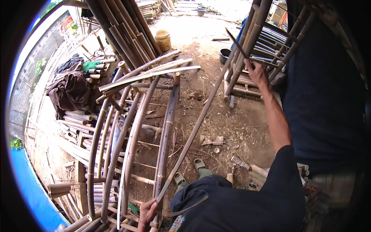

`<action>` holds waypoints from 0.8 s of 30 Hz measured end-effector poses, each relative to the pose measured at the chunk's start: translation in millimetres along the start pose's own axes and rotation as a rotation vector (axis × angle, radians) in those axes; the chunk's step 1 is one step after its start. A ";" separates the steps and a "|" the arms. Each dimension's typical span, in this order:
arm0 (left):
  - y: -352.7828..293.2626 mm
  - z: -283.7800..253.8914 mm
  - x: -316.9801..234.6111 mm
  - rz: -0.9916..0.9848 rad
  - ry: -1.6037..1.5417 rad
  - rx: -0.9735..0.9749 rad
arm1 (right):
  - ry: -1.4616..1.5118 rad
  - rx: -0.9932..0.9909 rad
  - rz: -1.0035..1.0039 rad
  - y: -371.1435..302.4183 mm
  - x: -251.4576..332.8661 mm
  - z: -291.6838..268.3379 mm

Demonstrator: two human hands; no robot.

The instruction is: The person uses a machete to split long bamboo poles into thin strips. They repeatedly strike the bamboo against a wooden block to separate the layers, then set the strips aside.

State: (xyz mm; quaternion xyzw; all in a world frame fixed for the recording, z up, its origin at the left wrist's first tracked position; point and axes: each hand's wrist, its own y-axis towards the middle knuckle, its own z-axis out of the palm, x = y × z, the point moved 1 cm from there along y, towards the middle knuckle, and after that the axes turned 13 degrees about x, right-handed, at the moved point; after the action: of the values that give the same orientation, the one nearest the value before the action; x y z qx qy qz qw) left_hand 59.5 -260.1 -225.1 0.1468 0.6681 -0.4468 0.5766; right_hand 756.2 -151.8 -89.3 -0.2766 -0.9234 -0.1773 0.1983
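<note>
A long split bamboo strip (201,116) runs slantwise from the lower middle toward the upper right. Closed around its near end is my left hand (148,211), beside the curved poles of a bamboo frame (133,143). My right hand (256,73), arm stretched forward, grips a long, narrow dark blade (236,43) that points up and left. The blade lies close to the strip's far end; whether they touch I cannot tell. Several loose split bamboo pieces (150,77) rest across the top of the frame.
Bamboo poles (119,31) lean at the upper left, near a yellowish bucket (163,40). Another bamboo frame (247,73) stands beyond my right hand. Cut bamboo and brown cloth (69,91) lie to the left. Scraps litter the dirt floor (232,127) by my feet.
</note>
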 end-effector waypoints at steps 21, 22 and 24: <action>160.2 80.6 -152.0 0.156 -0.515 0.263 | 0.081 0.205 -0.334 -152.4 112.4 101.4; 156.2 82.6 -148.7 0.157 -0.497 0.260 | 0.105 0.226 -0.269 -148.2 108.0 95.9; 150.8 86.6 -140.5 0.142 -0.465 0.257 | 0.051 0.191 -0.453 -168.3 111.7 100.8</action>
State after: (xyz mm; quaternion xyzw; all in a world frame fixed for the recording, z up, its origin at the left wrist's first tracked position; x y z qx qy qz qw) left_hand 263.1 -197.5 -157.5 0.1587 0.4437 -0.5082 0.7209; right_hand 545.5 -190.5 -160.7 -0.0379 -0.9692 -0.1362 0.2017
